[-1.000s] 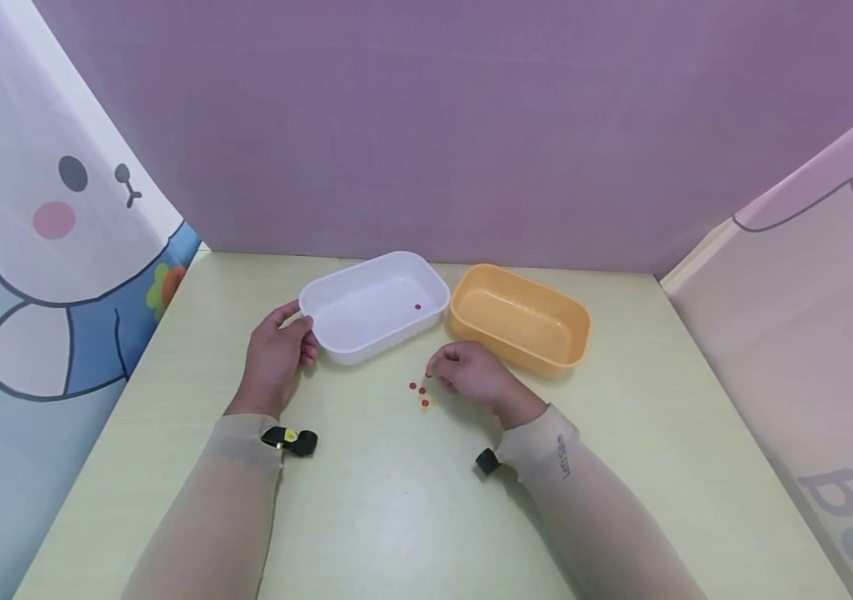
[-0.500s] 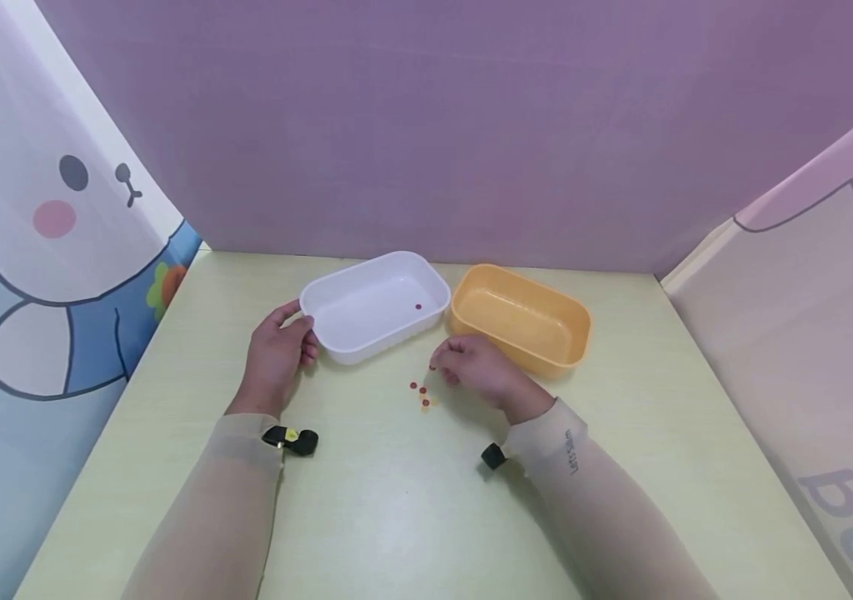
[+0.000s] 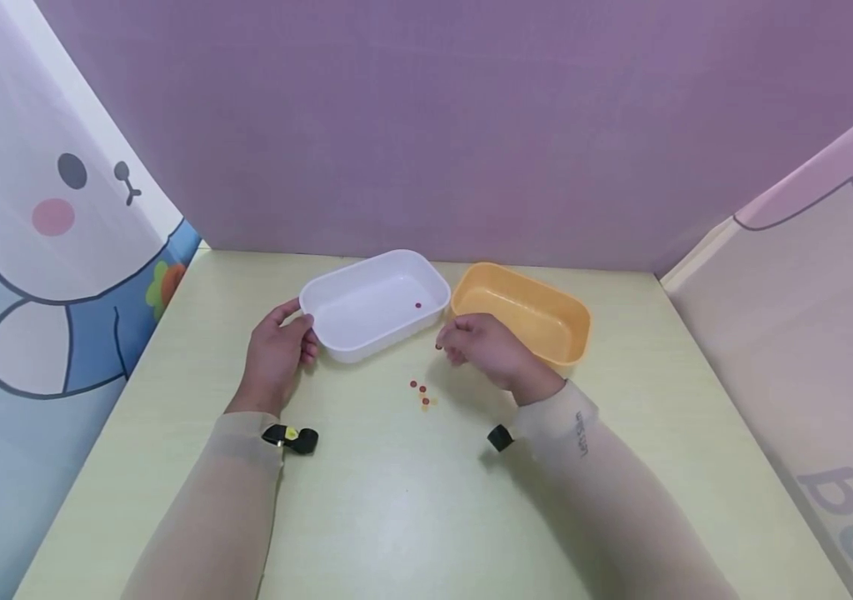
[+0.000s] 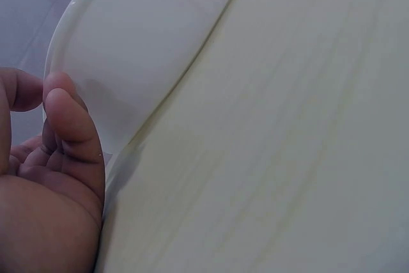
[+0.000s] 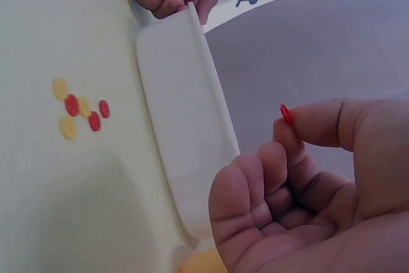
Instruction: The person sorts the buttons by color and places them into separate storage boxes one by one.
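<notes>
In the head view my left hand (image 3: 274, 354) grips the left end of a white plastic tray (image 3: 355, 317), thumb over the rim and fingers against the outside. One red button (image 3: 418, 306) lies inside that tray. My right hand (image 3: 488, 346) is raised above the table, between the tray and an orange tray (image 3: 542, 325), partly covering the latter. Its thumb and index finger pinch a small red button (image 5: 285, 114), seen edge-on in the right wrist view; the other fingers are curled. On the table lie several loose buttons, red (image 5: 94, 121) and yellow (image 5: 60, 88).
Both trays stand side by side near the back of the pale table (image 3: 389, 500). A purple backdrop (image 3: 426, 133) rises behind them. Printed panels (image 3: 14, 350) flank the table on either side. Each wrist wears a black strap (image 3: 291, 439).
My right hand has lifted a red button off the pile and moved away from me and slightly right, up beside the trays. My left hand and both trays have stayed put.
</notes>
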Demonstrator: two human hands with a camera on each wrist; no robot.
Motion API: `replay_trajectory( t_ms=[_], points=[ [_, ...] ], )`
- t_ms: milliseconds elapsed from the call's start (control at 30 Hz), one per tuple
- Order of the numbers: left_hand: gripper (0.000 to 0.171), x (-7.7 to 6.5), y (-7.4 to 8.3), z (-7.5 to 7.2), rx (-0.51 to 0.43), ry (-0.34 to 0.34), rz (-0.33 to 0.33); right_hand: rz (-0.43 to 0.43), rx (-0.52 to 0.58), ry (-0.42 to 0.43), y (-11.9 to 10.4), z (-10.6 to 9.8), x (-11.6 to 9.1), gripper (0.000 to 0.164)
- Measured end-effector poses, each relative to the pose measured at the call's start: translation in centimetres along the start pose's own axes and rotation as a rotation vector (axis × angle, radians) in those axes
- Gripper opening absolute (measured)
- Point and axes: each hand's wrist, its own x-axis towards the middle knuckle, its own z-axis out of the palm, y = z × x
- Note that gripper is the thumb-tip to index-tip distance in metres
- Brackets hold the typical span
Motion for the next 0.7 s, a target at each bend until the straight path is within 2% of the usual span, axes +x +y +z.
replay_trajectory(
  t_ms=[333, 700],
  points=[
    [0.052, -0.1, 0.1, 0.0, 0.004, 0.009, -0.001, 0.010, -0.010, 0.000, -2.0, -1.1, 0.9, 0.024],
    [0.051, 0.3, -0.2, -0.3, -0.023, 0.002, 0.025, 0.064, 0.008, 0.020, -3.6, -2.1, 2.1, 0.022]
  ],
)
